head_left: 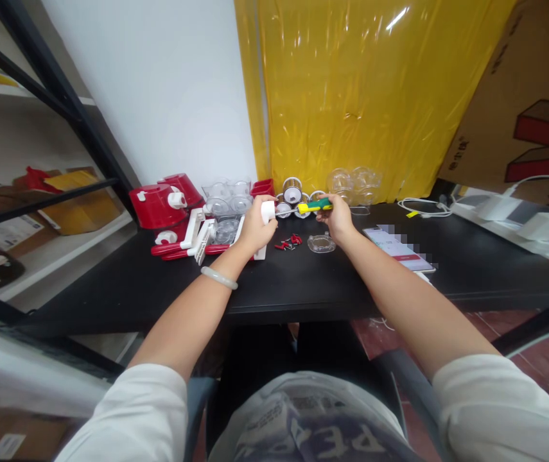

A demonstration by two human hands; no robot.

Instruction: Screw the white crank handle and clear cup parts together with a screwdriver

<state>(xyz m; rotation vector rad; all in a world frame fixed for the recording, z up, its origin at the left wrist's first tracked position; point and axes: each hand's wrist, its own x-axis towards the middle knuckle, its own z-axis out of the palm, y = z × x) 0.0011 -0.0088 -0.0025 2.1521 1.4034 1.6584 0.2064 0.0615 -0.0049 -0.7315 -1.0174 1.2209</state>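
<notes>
My left hand (256, 224) is closed around a small white cylindrical part (268, 211). In my right hand (338, 218) is a screwdriver (315, 205) with a green and yellow handle, held level. Its metal shaft points left to the white part; whether the tip touches it I cannot tell. Below, on the black table (303, 282), lie several small red pieces (289, 242) and a clear round plastic part (321, 243). Just behind my hands sit several round parts with white centres (292, 190), one stacked on top.
Red housings (158, 204), white-and-red handled parts (192, 237) and clear cups (228, 196) crowd the left. More clear cups (354, 183) stand behind. At right are a phone (399, 249), a white cable (426, 206) and a power strip (510, 224). A yellow plastic sheet (351, 90) hangs behind.
</notes>
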